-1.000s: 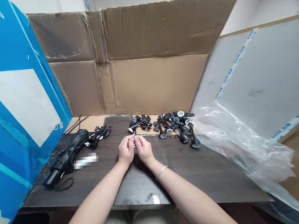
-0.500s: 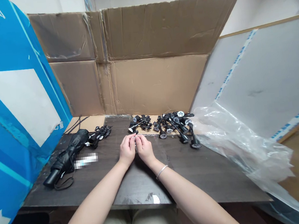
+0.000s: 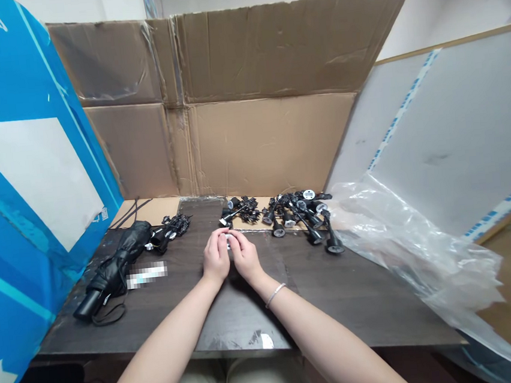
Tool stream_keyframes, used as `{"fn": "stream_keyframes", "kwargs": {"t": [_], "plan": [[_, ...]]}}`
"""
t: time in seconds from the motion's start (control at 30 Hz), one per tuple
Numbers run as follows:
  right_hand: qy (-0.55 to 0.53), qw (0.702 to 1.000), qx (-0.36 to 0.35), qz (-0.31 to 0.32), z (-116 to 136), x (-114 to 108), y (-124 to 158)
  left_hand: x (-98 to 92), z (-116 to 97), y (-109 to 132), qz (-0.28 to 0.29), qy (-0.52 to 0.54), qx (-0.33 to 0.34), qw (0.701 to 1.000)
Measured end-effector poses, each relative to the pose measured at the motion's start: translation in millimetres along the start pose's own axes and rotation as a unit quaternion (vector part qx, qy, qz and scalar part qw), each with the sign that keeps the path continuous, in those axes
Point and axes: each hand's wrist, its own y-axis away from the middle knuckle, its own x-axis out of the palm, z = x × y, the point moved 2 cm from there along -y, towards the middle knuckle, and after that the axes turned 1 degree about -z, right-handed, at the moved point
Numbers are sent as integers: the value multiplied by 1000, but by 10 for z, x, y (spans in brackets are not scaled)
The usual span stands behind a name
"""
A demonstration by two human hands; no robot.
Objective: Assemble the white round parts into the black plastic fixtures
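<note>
My left hand (image 3: 215,257) and my right hand (image 3: 244,254) meet over the middle of the dark table (image 3: 338,304), fingers curled and pinched together on a small part (image 3: 228,238) between the fingertips. Most of that part is hidden by the fingers. Just beyond the hands lies a pile of black stalked parts with round ends (image 3: 300,214). A smaller cluster of black parts (image 3: 171,226) lies to the left. A silver bracelet (image 3: 275,294) is on my right wrist.
A folded black umbrella (image 3: 111,267) lies at the left of the table. Crumpled clear plastic sheeting (image 3: 405,243) covers the right side. Cardboard walls (image 3: 250,95) stand behind, a blue panel (image 3: 11,149) at the left, a grey board (image 3: 453,136) at the right.
My hands have closed a little tighter together on the small part and shifted slightly; everything else on the table stays where it was.
</note>
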Motion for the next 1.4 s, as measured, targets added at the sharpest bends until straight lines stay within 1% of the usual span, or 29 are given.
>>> {"fn": "stream_keyframes", "kwargs": {"t": [0.07, 0.2, 0.4, 0.63, 0.73, 0.8, 1.0, 1.2, 1.4], "plan": [[3, 1000, 2, -1, 0, 1, -2, -7, -3, 6, 11, 0, -1, 1000], [9, 1000, 8, -11, -16, -3, -14, -2, 0, 17, 27, -3, 17, 999], [28, 999, -7, -14, -17, -27, -37, 37, -1, 14, 24, -15, 45, 999], [52, 998, -17, -11, -35, -38, -44, 48, -24, 5, 22, -9, 46, 999], [29, 1000, -5, -11, -36, -30, -34, 42, -11, -1, 27, -3, 39, 999], [-6, 1000, 11, -10, -36, -21, -27, 31, 8, -5, 33, 5, 32, 999], [-128, 988, 84, 27, -107, 10, -19, 5, 58, 2, 54, 43, -5, 998], [-141, 986, 85, 30, -190, 9, -16, 3, 49, -4, 52, 48, -33, 997], [-160, 982, 99, 31, -174, 5, -18, 17, 56, -10, 54, 49, -17, 997]]}}
